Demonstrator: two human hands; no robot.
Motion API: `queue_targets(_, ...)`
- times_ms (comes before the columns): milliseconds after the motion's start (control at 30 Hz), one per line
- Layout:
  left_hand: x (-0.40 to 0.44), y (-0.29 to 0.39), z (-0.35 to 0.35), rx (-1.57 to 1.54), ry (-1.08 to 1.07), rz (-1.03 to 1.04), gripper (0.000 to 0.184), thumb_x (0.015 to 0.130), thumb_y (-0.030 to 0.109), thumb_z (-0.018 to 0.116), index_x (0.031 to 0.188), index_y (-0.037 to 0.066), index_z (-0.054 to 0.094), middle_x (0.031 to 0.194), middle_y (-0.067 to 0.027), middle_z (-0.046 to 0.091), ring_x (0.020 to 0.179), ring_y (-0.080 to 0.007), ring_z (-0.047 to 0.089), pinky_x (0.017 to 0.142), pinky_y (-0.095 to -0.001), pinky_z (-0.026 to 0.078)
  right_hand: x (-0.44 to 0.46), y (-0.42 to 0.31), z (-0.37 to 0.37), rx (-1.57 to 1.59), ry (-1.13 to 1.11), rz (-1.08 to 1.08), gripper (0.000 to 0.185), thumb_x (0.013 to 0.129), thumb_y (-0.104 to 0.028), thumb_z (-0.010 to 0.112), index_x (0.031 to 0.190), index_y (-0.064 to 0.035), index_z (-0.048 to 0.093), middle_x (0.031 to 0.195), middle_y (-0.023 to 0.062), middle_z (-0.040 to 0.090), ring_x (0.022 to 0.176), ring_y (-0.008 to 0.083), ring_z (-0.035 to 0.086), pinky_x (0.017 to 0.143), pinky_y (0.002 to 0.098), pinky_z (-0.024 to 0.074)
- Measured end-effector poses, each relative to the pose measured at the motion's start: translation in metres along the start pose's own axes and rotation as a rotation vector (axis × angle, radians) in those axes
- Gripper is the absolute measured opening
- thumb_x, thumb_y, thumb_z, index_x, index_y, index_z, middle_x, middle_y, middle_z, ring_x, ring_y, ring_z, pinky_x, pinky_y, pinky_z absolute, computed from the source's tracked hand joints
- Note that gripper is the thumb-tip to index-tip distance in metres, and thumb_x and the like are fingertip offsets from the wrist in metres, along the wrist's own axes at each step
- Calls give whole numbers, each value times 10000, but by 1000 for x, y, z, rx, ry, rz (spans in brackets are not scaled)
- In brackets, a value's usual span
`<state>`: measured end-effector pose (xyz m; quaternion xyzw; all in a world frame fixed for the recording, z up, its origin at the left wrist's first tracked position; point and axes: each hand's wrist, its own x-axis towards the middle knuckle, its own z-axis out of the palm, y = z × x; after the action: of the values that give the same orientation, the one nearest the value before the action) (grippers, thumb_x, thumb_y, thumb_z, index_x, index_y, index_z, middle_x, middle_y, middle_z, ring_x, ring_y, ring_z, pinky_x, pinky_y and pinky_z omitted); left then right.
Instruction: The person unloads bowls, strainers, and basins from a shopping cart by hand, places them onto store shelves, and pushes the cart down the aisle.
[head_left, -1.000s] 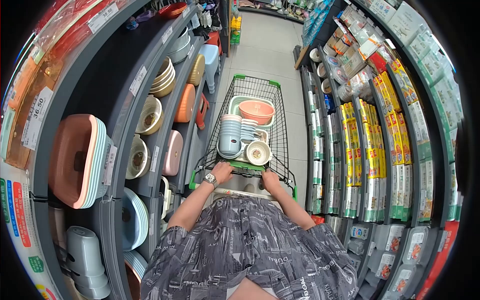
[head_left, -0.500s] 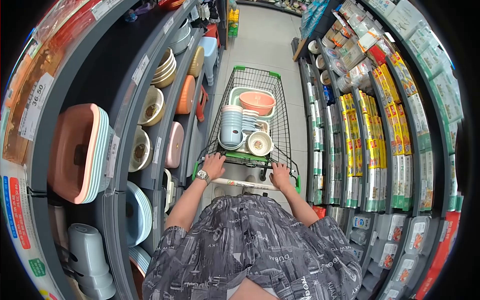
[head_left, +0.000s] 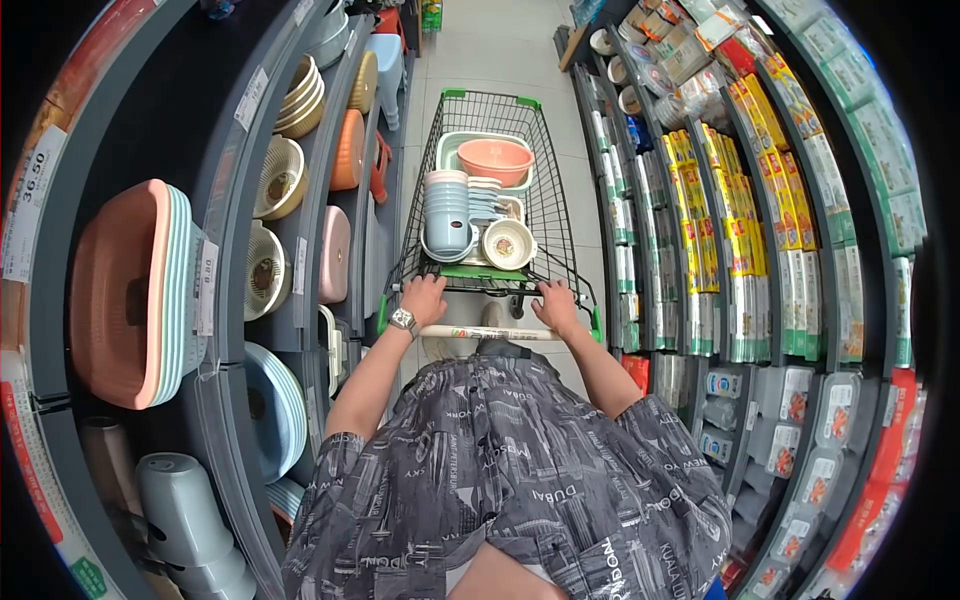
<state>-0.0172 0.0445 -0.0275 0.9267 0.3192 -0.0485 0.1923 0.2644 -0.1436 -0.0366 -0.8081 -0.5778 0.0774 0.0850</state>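
Observation:
A wire shopping cart (head_left: 565, 205) with green corner caps stands in front of me. My left hand (head_left: 424, 298), with a watch at the wrist, lies at the left end of its pale handle bar (head_left: 490, 333), fingers stretched forward and apart. At the bar's right end rests my right hand (head_left: 555, 305), its fingers also stretched towards the basket. Inside the cart are a pink basin (head_left: 496, 160) on a pale green tub (head_left: 450, 150), a stack of blue containers (head_left: 452, 225) and a cream colander (head_left: 509, 245). Further pale blue pieces lie between them.
Shelves flank the aisle closely on both sides. The left ones hold pink basins (head_left: 115, 300), cream colanders (head_left: 268, 272), blue basins (head_left: 272, 410) and a blue stool (head_left: 385, 75). Yellow boxes (head_left: 735, 200) and clear packs (head_left: 790, 440) fill the right ones. Tiled floor (head_left: 490, 50) runs ahead.
The cart and both hands have shifted slightly up and left in view. The shelves have slid a little left and up. Both hands keep their places on the cart.

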Motion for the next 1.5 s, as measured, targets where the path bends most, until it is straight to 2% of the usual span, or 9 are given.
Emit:
queue_targets(100, 3, 0, 8, 10, -9, -18, 384, 833, 282, 676, 1146, 75, 599, 1057, -160, 647, 1051, -375, 617, 883, -526, 490, -2, -2, 1, -19, -48, 35, 302, 769, -274, 727, 986, -68, 687, 975, 154, 669, 1052, 361, 570, 866, 472, 527)
queue_targets(233, 10, -3, 14, 14, -48, -53, 333, 810, 326, 702, 1001, 54, 685, 957, -173, 707, 961, -364, 679, 806, -494, 557, 3, -1, 5, -53, -263, 103, 301, 780, -336, 725, 950, -88, 732, 941, 150, 713, 1005, 352, 628, 858, 461, 545)
queue_targets(300, 12, -4, 14, 20, -175, -56, 317, 802, 334, 701, 961, 60, 712, 926, -169, 723, 933, -348, 696, 810, -468, 561, 11, -1, 8, -84, -355, 110, 308, 786, -359, 724, 942, -93, 745, 936, 153, 726, 982, 352, 655, 852, 459, 552)
queue_targets(333, 10, -5, 15, 40, -132, -39, 282, 792, 327, 709, 877, 62, 757, 895, -162, 741, 875, -332, 723, 790, -439, 580, 13, 1, 14, -100, -429, 148, 352, 791, -394, 729, 947, -79, 747, 954, 171, 729, 977, 355, 672, 858, 456, 554)
queue_targets(400, 7, -6, 17, 27, -148, -57, 282, 790, 325, 708, 876, 62, 760, 898, -167, 741, 878, -333, 723, 796, -436, 580, 13, 1, 19, -145, -520, 183, 417, 809, -447, 725, 966, -61, 754, 999, 196, 731, 977, 358, 700, 864, 458, 564)
queue_targets(633, 8, -10, 22, -30, -327, -86, 358, 786, 373, 663, 958, 76, 764, 1007, -197, 727, 972, -369, 692, 859, -462, 550, -1, -3, 10, -93, -517, 164, 406, 823, -429, 686, 976, -57, 746, 1005, 197, 727, 980, 354, 695, 864, 457, 558)
queue_targets(900, -7, 0, 25, -73, -51, -107, 310, 754, 357, 737, 819, 56, 767, 865, -183, 735, 844, -338, 721, 769, -447, 576, -8, 0, 16, -111, -453, 121, 348, 836, -394, 669, 913, -61, 737, 957, 178, 730, 945, 353, 698, 836, 465, 560)
queue_targets(1367, 2, -16, 53, -34, -106, -80, 254, 801, 316, 690, 876, 83, 761, 902, -175, 735, 890, -350, 712, 785, -465, 567, -8, -3, 15, -137, -495, 173, 315, 841, -352, 660, 952, -69, 741, 1018, 178, 727, 996, 338, 693, 857, 455, 559)
queue_targets(1500, -11, -6, 39, -47, -97, -93, 248, 787, 280, 677, 874, 65, 764, 911, -183, 737, 898, -341, 720, 787, -461, 573, -13, -2, 26, -106, -445, 163, 321, 833, -376, 693, 946, -80, 741, 950, 187, 723, 950, 362, 689, 826, 473, 558)
